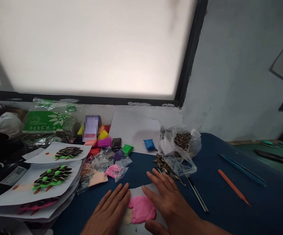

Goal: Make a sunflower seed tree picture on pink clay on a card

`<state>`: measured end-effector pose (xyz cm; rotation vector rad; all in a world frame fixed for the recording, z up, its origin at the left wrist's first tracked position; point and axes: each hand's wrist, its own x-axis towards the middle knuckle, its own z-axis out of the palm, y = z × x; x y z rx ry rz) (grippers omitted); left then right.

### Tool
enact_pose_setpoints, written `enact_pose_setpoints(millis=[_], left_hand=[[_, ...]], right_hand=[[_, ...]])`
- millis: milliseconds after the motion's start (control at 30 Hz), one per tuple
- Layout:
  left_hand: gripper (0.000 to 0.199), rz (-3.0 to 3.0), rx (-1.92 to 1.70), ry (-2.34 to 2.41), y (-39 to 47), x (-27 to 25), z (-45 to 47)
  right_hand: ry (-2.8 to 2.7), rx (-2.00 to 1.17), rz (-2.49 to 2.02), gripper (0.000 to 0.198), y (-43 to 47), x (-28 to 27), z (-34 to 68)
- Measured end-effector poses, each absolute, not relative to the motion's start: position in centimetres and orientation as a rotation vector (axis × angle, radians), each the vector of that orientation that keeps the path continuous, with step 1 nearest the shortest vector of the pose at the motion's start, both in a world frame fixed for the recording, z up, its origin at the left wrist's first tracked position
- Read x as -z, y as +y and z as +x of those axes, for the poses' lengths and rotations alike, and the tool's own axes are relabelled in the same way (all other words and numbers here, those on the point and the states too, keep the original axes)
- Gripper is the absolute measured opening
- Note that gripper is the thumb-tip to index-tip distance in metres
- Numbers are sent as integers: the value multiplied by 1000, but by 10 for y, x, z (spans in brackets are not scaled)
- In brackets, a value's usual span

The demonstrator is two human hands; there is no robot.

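Note:
A flattened patch of pink modelling clay (143, 209) lies on a small sheet of white paper (138, 192) at the bottom middle. A beige bit of clay (127, 216) adjoins its left side. My left hand (111, 209) lies flat, fingers stretched, along the paper's left edge. On the other side, my right hand (169, 204) is spread over the paper with its index finger and thumb close to the pink clay. Neither hand holds anything that I can see. Just beyond the right hand are loose sunflower seeds (164, 163).
A plastic bag of seeds (183, 143) stands at the back right. Tweezers (197, 193), an orange tool (233, 186) and blue tweezers (243, 168) lie to the right. At left are stacked papers with seed hedgehogs (52, 178), clay packets (104, 142) and a green seed bag (48, 120).

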<state>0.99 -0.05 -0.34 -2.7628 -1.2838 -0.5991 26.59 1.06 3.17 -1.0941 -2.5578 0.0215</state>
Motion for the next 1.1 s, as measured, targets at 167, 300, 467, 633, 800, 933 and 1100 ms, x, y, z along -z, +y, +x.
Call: enact_pose_setpoints(millis=[167,300,467,633,800,933,1100], left_hand=[[65,-2739,525,-1270,0,5,11],[66,-2740,568,-1271,2,7,11],[71,-2745,560,-1273,2,7,11],[75,-2691,593,-1286,-2,-1,11],[77,-2658,511,-1306,-4,-6,11],[76,-2662,469,-1321,-2,-2,10],[65,-2656,406,-1302,0,0,9]], right_hand=[[-2651,-155,-1135,60,12,-39,262],[-2597,-101,-1094,60,14,-36,260],[-2640,-177,-1107,54,15,-41,255],[-2632,-248,-1133,55,16,-46,251],[-2630,-306,-1139,49,19,-47,246],[-2622,-306,-1091,47,21,-48,244],[-2650,-426,-1118,44,25,-51,239]])
